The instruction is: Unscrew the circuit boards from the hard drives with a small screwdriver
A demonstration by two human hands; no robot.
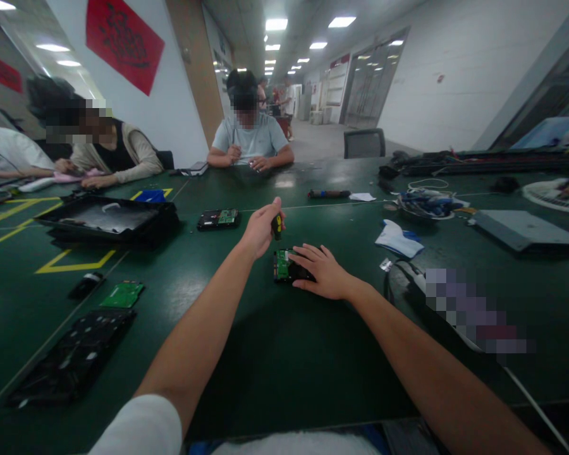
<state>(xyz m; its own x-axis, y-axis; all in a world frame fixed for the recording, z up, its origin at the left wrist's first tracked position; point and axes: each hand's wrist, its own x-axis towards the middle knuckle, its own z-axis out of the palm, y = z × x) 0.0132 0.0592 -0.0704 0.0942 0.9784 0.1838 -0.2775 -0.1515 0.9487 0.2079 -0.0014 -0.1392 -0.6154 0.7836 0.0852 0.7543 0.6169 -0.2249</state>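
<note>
A small black hard drive with a green circuit board [284, 265] lies on the dark green table [275, 360] in front of me. My right hand [323, 272] rests flat on its right side, fingers stretched over it. Just above the drive, my left hand [262, 229] is closed around a screwdriver with a black and yellow handle [277, 225], held upright with its tip down towards the board.
A second drive [219, 218] lies farther back. A black tray [107, 220] stands at the left, with a loose green board [122, 294] and a black panel [73, 354] nearer me. Cables, cloths and tools crowd the right. Two people sit across the table.
</note>
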